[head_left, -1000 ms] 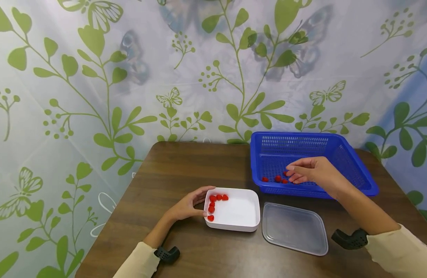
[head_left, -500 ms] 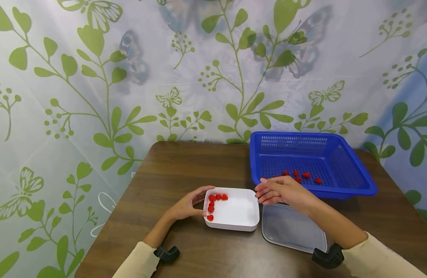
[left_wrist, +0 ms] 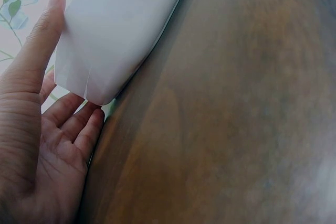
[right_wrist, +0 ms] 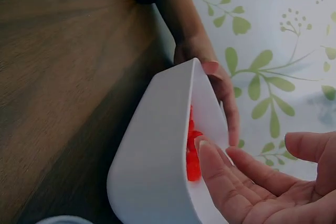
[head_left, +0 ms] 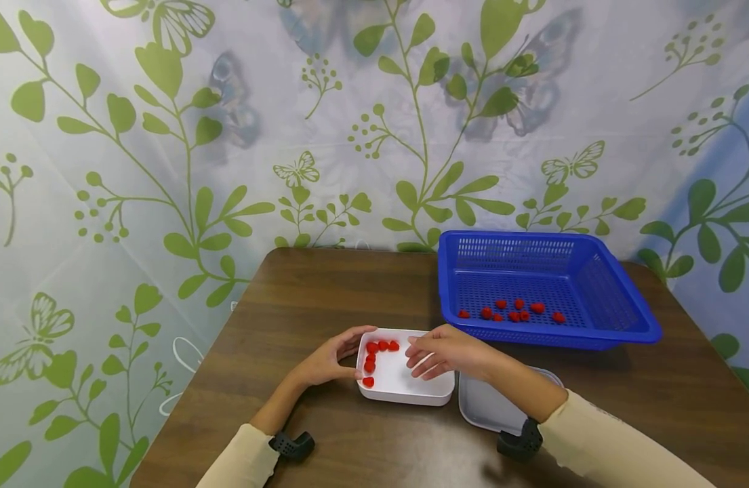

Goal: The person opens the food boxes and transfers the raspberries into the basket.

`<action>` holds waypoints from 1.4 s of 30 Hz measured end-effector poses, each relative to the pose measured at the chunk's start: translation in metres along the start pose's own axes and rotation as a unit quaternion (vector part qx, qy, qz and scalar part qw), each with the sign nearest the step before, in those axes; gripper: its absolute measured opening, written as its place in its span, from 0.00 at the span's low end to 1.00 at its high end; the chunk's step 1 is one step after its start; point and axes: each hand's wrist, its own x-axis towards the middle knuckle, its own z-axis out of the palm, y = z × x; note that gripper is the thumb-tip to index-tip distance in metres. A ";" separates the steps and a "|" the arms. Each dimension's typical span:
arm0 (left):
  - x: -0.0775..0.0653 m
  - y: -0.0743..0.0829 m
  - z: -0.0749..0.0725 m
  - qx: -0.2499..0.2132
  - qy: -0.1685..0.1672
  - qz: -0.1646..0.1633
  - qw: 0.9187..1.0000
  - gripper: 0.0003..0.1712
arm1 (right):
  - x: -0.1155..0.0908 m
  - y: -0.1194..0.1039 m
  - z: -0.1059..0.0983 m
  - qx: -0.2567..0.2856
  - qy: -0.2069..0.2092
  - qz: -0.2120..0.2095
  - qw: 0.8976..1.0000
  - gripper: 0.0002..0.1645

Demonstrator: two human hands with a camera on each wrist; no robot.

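Note:
My left hand (head_left: pixel 327 362) grips the left end of a white rectangular container (head_left: pixel 405 390), thumb at the near corner and fingers at the far side. In the left wrist view, that hand's thumb (left_wrist: pixel 44 38) lies along the container's wall. Small red berries (head_left: pixel 371 366) line the container's left side and far left corner. My right hand (head_left: pixel 447 351) hovers over the container's right part with fingers bent. In the right wrist view, its thumb (right_wrist: pixel 303 145) and fingers (right_wrist: pixel 215 174) stand apart, and no berry shows between them.
A blue plastic basket (head_left: pixel 594 334) stands at the back right, with several red berries (head_left: pixel 537 308) on its floor. A translucent flat lid (head_left: pixel 490 407) lies right of the container, partly under my right forearm. Behind the wooden table (head_left: pixel 325 285) hangs a leaf-patterned cloth (head_left: pixel 325 122).
My right hand has moved from above the blue basket leftward to over the white container. My left hand keeps its grip and the container has not moved.

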 end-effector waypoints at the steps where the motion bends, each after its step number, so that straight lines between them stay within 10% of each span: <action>1: 0.000 0.000 -0.001 0.000 -0.001 0.002 1.000 0.47 | 0.004 0.001 0.002 0.003 0.000 0.008 1.000 0.28; 16: 0.000 0.003 -0.001 -0.011 -0.014 0.015 1.000 0.46 | 0.044 0.018 0.024 0.020 -0.023 0.112 0.993 0.26; 42: 0.001 -0.001 -0.002 -0.015 -0.004 0.022 1.000 0.46 | 0.070 0.029 0.052 0.136 -0.047 0.108 0.984 0.29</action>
